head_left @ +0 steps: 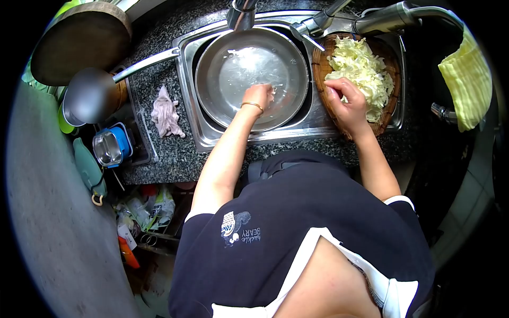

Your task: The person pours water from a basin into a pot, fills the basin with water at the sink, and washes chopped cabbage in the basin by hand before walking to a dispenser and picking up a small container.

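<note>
A wide steel basin [212, 63] with clear water sits in the left sink bowl. Over its lower middle is my left hand [257, 97], fingers curled in; whatever they may hold is hidden. To the right, a woven bamboo basket [321, 71] carries a heap of shredded pale-green cabbage [360, 63]. My right hand [348, 103] is at the basket's near left side, against the lower edge of the heap, with its fingers bent and closed. I cannot make out whether any cabbage is in that grip.
The faucet [242, 16] hangs over the basin's far rim. A crumpled cloth [167, 112] lies on the granite counter [159, 159]. At left are a long-handled pan [90, 98], a round wooden board [79, 45] and a blue-edged container [111, 146]. A yellow-green ridged cloth [467, 79] hangs at right.
</note>
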A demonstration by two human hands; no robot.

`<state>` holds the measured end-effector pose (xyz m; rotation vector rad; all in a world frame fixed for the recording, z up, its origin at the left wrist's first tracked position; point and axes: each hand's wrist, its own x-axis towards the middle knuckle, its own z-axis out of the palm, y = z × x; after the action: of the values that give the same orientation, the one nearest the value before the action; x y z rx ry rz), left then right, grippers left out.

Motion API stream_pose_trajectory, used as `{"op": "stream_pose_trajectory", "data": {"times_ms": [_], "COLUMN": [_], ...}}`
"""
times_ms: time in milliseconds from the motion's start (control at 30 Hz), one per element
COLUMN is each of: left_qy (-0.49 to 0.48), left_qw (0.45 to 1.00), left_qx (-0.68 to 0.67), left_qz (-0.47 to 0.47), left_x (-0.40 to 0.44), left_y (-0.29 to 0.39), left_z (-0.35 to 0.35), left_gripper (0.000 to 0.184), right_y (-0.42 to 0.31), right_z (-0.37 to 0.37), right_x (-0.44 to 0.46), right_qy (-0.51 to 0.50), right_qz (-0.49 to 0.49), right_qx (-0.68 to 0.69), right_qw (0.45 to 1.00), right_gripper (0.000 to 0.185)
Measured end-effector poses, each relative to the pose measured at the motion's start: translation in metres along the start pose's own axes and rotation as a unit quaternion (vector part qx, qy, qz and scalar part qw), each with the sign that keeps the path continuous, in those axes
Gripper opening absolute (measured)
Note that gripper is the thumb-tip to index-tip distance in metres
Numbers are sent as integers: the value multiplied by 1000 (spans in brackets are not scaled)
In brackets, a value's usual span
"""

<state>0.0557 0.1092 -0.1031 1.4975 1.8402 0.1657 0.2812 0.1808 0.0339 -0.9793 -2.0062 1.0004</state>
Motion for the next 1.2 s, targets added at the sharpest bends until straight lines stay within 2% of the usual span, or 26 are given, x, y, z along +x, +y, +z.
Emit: {"op": "stream_pose_trajectory", "data": {"times_ms": [67,167,233,267,333,367,433,467,533,567,633,833,900,967,1033,1067,1167,1200], "left_qy": [4,31,51,51,46,46,68,68,10,9,-82,-125,-104,-102,-41,-19,11,1], "left_qw": [999,999,993,993,980,981,984,984,987,987,989,976,949,954,935,931,919,897], "left_qx": [33,-17,-84,-83,-172,-172,-167,-167,-151,-151,-121,-180,-298,-283,-349,-364,-388,-433], "left_qz": [-7,2,-63,-63,-84,-83,1,2,49,50,15,6,-7,-3,-47,-34,-63,-91], "left_x": [6,5,4,5,14,19,31,36,40,39,26,10,5,8,11,22,28,30], "left_y": [-2,0,8,9,8,8,2,-1,3,5,21,8,13,20,29,20,37,42], "left_z": [5,2,-4,-4,0,3,15,19,19,20,6,28,34,38,45,63,53,49], "left_gripper": [29,33,43,43,52,52,47,47,36,36,27,32,35,35,37,40,44,46], "right_y": [-1,-1,1,0,1,2,4,5,5,6,7,10,10,8,7,7,9,10], "right_z": [1,6,10,13,17,17,17,17,15,13,11,11,13,14,14,14,12,10], "right_x": [-1,-7,-11,-11,-13,-14,-15,-16,-17,-17,-17,-17,-17,-16,-17,-18,-21,-21], "right_qy": [3,-18,-36,-30,-34,-38,-41,-44,-44,-44,-39,-33,-32,-38,-42,-45,-37,-36], "right_qz": [-7,5,19,8,8,8,4,1,5,9,12,18,15,12,15,19,10,9], "right_qx": [1,0,7,11,8,6,8,11,8,7,4,3,8,0,-2,-4,-6,-8], "right_qw": [1000,1000,999,999,999,999,999,999,999,999,999,999,999,999,999,999,999,999], "right_gripper": [10,10,11,11,11,11,11,11,11,11,11,11,10,9,8,8,8,8]}}
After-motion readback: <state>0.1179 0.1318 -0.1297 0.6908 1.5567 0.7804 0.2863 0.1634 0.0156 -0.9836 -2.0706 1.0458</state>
